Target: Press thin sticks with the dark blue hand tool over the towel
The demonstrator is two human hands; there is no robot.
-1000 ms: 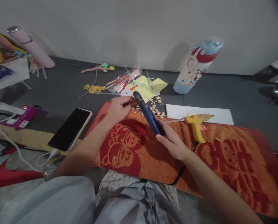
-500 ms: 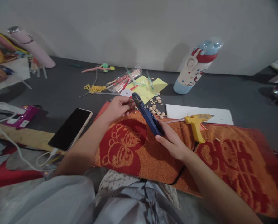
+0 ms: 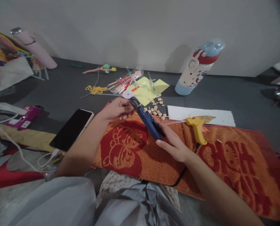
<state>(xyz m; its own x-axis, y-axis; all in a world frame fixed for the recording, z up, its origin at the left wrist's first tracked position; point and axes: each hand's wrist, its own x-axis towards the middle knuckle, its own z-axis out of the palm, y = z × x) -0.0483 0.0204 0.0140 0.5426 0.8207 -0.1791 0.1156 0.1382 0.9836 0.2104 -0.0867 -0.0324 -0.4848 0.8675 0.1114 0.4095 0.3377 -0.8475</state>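
My right hand [image 3: 174, 142] is closed around the handles of a blue plier-like hand tool [image 3: 146, 121], whose dark head points up and left. At that head, the fingers of my left hand [image 3: 120, 109] are pinched together. What they hold, if anything, is too small or hidden to make out. Below both hands lies an orange and red towel [image 3: 128, 150]. Just beyond the tool, small cut pieces of pale wood [image 3: 156, 110] are scattered on the dark table beside yellow paper [image 3: 143, 94].
On the right, a yellow glue gun [image 3: 197, 125] rests on the towel near a white board [image 3: 208, 114]. A bottle [image 3: 194, 70] stands behind. At left are a phone [image 3: 71, 130], a purple power strip [image 3: 28, 116] and a pink flask [image 3: 34, 48]. Bagged sticks [image 3: 127, 82] lie farther back.
The tool's head and my left hand have shifted slightly left and down. At far left, another person's hand and the white paper there have moved.
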